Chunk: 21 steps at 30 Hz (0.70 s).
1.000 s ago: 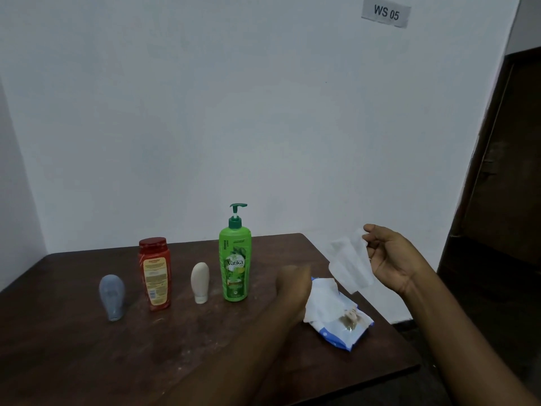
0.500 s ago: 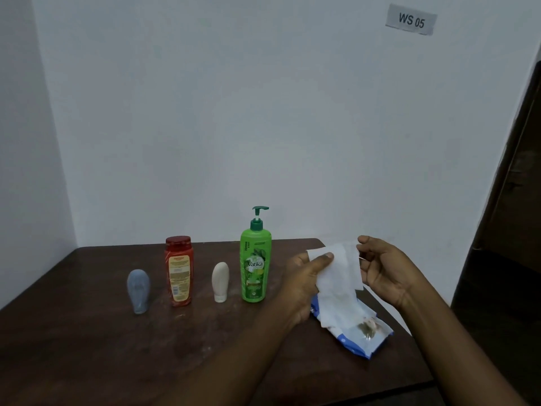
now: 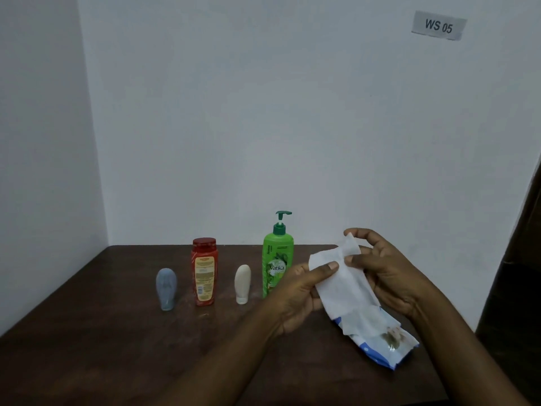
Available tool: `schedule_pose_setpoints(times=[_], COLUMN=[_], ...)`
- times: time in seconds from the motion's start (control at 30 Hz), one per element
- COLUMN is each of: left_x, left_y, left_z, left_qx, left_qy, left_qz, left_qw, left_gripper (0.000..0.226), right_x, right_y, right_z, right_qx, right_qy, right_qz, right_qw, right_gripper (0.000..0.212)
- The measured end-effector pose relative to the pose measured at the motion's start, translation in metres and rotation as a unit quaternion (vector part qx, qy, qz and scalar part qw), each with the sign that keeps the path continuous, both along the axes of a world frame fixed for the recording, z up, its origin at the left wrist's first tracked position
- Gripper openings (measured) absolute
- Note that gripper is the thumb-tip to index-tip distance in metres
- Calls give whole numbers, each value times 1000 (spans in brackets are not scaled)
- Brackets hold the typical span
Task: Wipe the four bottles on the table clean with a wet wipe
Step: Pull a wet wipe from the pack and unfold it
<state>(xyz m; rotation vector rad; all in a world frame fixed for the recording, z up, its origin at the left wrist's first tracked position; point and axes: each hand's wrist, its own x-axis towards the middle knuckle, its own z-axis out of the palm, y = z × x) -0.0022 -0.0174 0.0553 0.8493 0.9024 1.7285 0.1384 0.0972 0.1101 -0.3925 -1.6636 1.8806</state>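
The four bottles stand upright in a row on the table (image 3: 87, 332), to the left of the left hand (image 3: 298, 297). The grey bottle (image 3: 166, 288) is farthest from it, then the red bottle (image 3: 204, 271) and the white bottle (image 3: 242, 284), with the green bottle (image 3: 276, 259) just behind its knuckles. None is being wiped yet. The left hand pinches the wipe (image 3: 342, 285) under its thumb at the left edge, and the right hand (image 3: 386, 276) pinches the top corner. The wipe hangs spread between them, above the pack (image 3: 380, 344) lying under the right hand.

The green bottle is tall and close, so a hasty reach with the left hand could knock it into the white one. The grey and white bottles seem to stand on narrow caps and would likely tip if rubbed without being held. If the wipe is joined to the next sheet, lifting it could drag that sheet out, or pull the pack towards the table edge beyond the right hand.

The left hand covers the green bottle's lower right side. I cannot tell where the wipe ends and the white sheet on the pack begins. The pack's print is blurred.
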Motion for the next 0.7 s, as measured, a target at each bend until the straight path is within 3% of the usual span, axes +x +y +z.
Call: schedule_pose_setpoints(times=[0.2, 0.4, 0.53, 0.6, 0.7], left_x=[-11, -15, -23, -27, -34], left_y=[-1, -1, -4, -7, -12], left_z=[9, 21, 29, 32, 35], left_qx=[37, -7, -6, -14, -21], left_qy=[-75, -34, -7, 12, 40], left_qz=[59, 154, 190, 199, 212], left_qw=[995, 988, 982, 980, 976], left_gripper=[40, 41, 40, 36, 27], right_x=[-5, -9, -12, -17, -25], right_y=[-13, -13, -25, -34, -45], right_z=[20, -21, -48, -57, -60], right_qx=[71, -162, -198, -227, -292], right_qy=[-78, -48, -75, -42, 61], right_qz=[11, 81, 75, 68, 53], right_qw=[994, 982, 974, 971, 953], right_gripper=[47, 41, 65, 71, 58])
